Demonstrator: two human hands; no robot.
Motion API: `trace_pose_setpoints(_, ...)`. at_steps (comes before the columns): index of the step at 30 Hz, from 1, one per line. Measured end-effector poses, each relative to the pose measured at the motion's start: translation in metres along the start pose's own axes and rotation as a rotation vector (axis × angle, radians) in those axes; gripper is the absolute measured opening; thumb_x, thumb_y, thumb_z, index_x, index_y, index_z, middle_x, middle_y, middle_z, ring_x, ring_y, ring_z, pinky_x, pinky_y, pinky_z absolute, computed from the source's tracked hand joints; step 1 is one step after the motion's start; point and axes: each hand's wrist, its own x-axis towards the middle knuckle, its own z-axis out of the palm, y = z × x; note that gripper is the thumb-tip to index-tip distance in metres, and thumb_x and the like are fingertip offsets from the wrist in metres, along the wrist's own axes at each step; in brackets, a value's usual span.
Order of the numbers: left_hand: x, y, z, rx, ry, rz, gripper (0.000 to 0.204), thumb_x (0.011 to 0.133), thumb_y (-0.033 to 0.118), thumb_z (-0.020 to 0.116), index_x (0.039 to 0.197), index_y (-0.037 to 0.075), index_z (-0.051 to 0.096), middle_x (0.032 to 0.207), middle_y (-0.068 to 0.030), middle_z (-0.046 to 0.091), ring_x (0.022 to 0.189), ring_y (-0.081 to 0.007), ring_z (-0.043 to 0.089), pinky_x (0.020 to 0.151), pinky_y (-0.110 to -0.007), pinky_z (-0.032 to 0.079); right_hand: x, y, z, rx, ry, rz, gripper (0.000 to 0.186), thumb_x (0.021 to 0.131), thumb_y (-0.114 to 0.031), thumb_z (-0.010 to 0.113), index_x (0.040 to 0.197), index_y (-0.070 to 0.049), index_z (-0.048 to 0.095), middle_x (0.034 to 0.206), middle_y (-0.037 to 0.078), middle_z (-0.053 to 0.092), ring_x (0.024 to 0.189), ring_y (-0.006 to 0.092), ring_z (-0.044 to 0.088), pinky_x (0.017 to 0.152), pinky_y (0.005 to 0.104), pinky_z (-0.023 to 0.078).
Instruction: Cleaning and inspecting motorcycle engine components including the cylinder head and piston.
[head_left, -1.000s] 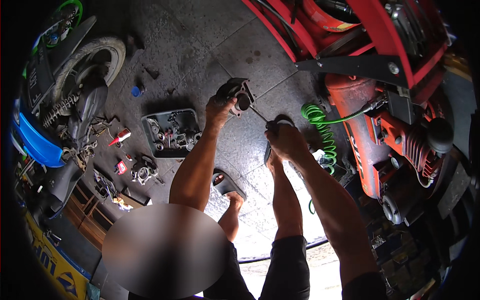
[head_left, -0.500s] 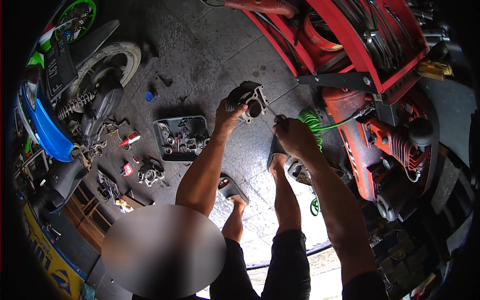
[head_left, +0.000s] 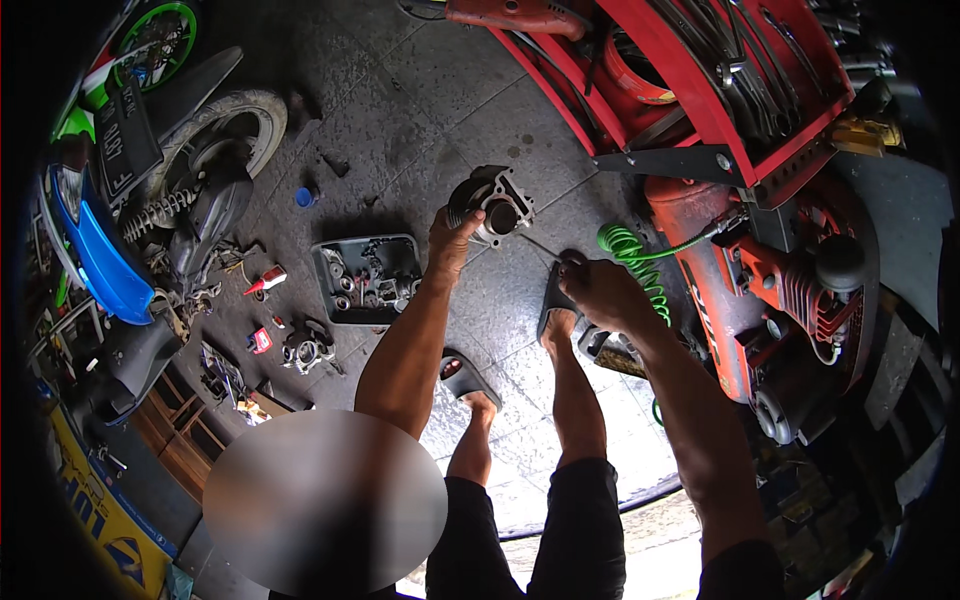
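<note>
Pinching the cylinder (head_left: 492,199) between thumb and fingers past the upper right corner of the tray (head_left: 350,319), left hand (head_left: 449,244) steadies it while right hand (head_left: 606,295), fingers curled round a rod (head_left: 541,246), now angles lower than before, apparently working the lower rim.

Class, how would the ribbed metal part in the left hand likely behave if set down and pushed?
The metal part is probably stiff and fairly heavy for its size, since its walls look like cast metal. Pushed, it would likely slide or tip rather than roll, given its irregular, angular outline.
</note>
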Motion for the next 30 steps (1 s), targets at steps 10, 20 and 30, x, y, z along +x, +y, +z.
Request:
trace_pose_setpoints(10,0.009,0.009,-0.005,0.194,-0.150,0.200,0.052,0.069,0.010,0.086,0.111,0.002,0.056,0.103,-0.0073,0.068,0.092,-0.0146,0.063,0.082,-0.030,0.052,-0.011,-0.009,-0.037,0.051,-0.164,-0.163,0.041,0.089,-0.039,0.056,0.093,0.000,0.068,0.089,0.023,0.068,0.089,0.0389,0.066,0.080,0.0467,0.051)
trace_pose_setpoints(20,0.030,0.065,0.024,1.365,-0.433,0.300,0.074,0.059,0.044,0.086,0.114,0.003,0.058,0.098,-0.0179,0.070,0.095,-0.0336,0.068,0.085,-0.039,0.054,0.018,-0.010,-0.043,-0.071,-0.145,-0.023,0.049,0.090,-0.041,0.055,0.081,0.005,0.067,0.078,0.024,0.068,0.077,0.0365,0.069,0.068,0.0458,0.054)
trace_pose_setpoints(30,-0.018,0.070,0.053,1.742,-0.722,0.521,0.065,0.059,0.040,0.080,0.111,0.006,0.060,0.104,-0.0156,0.067,0.103,-0.0315,0.063,0.092,-0.046,0.045,-0.065,0.018,0.012,-0.016,-0.165,-0.084,0.046,0.088,-0.045,0.060,0.097,-0.001,0.067,0.094,0.023,0.068,0.096,0.0382,0.066,0.082,0.0466,0.052)
